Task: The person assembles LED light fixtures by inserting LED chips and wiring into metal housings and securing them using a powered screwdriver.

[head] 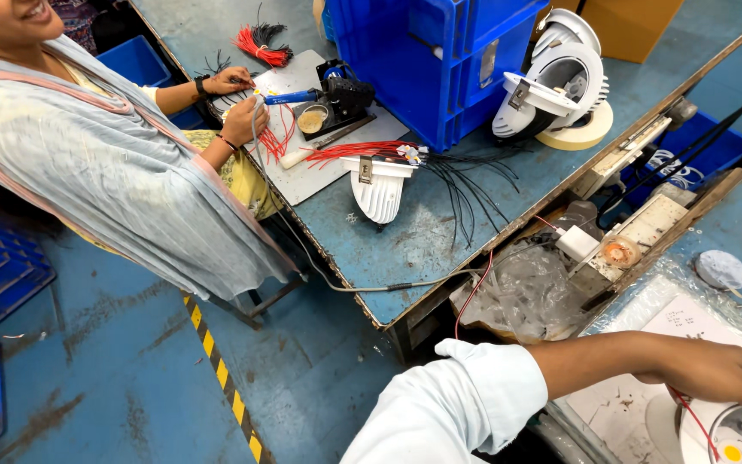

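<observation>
Hand (714, 374), which one unclear, fingers spread flat over white round lamp housing (736, 430) at lower-right tabletop (611, 404) | housing: likely light rigid plastic (red wire (693, 421) fragile), grip rim | other hand unseen.

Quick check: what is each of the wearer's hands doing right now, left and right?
Left hand: not in view.
Right hand: fingers spread open, resting on the white round lamp housing, not gripping it.

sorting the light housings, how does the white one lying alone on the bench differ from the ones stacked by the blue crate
The lone white housing lies flat, finned side up, with red and black wires running from it. The stacked housings are tilted on their sides against the blue crate, round openings showing, no wires seen. Both are white with a metal clip.
</observation>
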